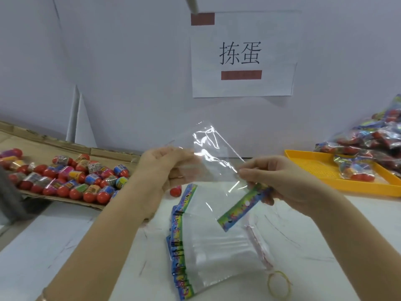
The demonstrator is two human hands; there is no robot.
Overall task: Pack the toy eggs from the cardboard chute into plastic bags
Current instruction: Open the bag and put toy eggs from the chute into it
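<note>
I have one plastic bag (217, 164) lifted off the bench (76, 246) between both hands, slanting from its clear end at about 11 o'clock down to its printed header strip at 5 o'clock. My left hand (165, 168) has its grip closed on the clear end, though glare on the film hides exactly how the fingers lie. My right hand (282, 181) pinches the film just above the printed strip between thumb and fingertips. I judge these two holds are meant to pull the layers apart and find the mouth, since nothing is inside the bag yet. The toy eggs (65, 179) lie heaped in the cardboard chute (43, 142) at 9 o'clock, close to the left hand so it can reach over once the bag gapes. One stray egg (175, 190) sits on the bench just below that hand. At 6 o'clock the stack of empty bags (195, 246) lies fanned out, with a rubber band (278, 284) near its lower corner. At 3 o'clock a yellow tray (312, 168) holds filled bags (355, 170), with more piled behind it. A paper sign (243, 55) hangs at 12 o'clock. I see nothing between the hands and the chute; the clinging film looks like the likelier snag.
</note>
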